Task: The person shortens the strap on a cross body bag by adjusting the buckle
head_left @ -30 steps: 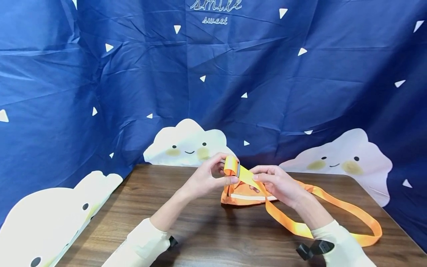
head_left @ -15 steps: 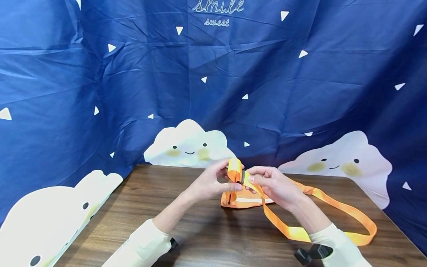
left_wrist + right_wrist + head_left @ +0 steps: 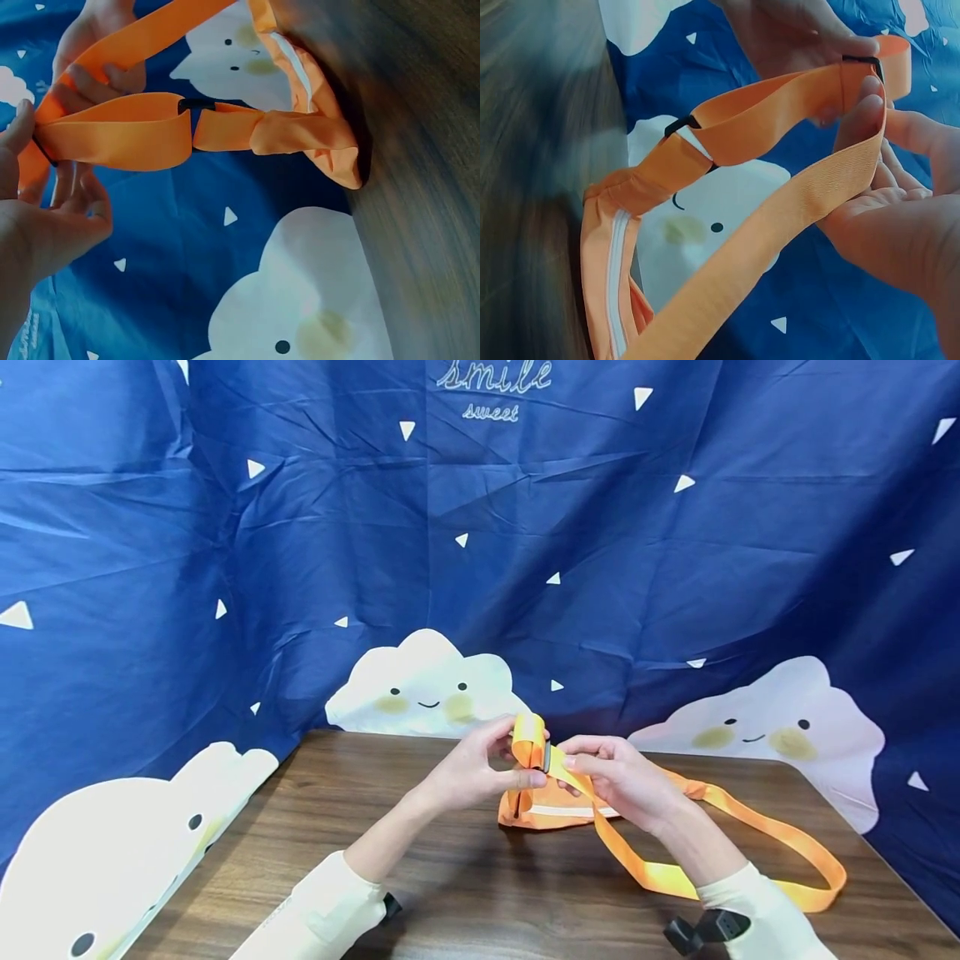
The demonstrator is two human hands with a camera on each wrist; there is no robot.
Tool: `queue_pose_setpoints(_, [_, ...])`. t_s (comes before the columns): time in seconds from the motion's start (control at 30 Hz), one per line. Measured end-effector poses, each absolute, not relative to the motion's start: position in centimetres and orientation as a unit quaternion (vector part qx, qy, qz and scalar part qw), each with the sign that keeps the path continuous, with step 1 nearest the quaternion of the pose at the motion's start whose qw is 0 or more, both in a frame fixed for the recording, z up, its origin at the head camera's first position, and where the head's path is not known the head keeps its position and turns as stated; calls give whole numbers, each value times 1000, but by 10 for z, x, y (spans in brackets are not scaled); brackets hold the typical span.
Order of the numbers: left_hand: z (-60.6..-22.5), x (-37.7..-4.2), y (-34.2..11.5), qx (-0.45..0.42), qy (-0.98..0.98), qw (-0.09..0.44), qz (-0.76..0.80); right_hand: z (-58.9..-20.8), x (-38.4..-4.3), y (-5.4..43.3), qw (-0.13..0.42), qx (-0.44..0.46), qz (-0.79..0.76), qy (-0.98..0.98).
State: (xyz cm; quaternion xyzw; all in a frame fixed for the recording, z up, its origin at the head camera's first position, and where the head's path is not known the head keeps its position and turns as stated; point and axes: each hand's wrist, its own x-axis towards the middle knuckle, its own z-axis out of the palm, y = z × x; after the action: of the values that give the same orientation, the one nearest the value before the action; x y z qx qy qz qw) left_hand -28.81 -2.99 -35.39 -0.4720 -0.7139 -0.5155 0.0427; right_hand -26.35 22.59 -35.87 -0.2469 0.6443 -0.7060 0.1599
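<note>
An orange bag [image 3: 517, 818] with a white zipper lies on the table, its orange webbing strap [image 3: 795, 839] looping out to the right. My left hand [image 3: 468, 774] pinches the black slider buckle [image 3: 864, 59], where the strap doubles into a small raised loop [image 3: 528, 737]. Just to the right, my right hand [image 3: 622, 781] pinches the strap between thumb and fingers, close beside the slider. Down the doubled strap, a black ring [image 3: 681, 125] joins it to a short tab at the bag's end. Part of the bag is hidden behind my right hand.
The brown wooden table [image 3: 337, 860] runs up to a blue cloth backdrop [image 3: 375, 543] printed with white clouds and triangles. The strap's big loop lies near the table's right side, passing under my right forearm.
My left hand has shifted slightly right and down with the slider. Less strap now shows between it and my right hand. The strap's loop on the table has drawn in a little leftward.
</note>
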Motion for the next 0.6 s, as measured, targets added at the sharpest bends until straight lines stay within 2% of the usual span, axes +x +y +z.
queue_pose_setpoints(0.1, [-355,-288,-29,-485,-712,50,-505,-359,-262,224,161,-255,-701,646])
queue_pose_setpoints(0.33, [-358,-291,-27,-514,-736,130,-421,-360,-261,218,178,-262,-674,667])
queue_pose_setpoints(0.6, [-357,-290,-30,-513,-747,132,-401,-359,-257,213,169,-235,-691,662])
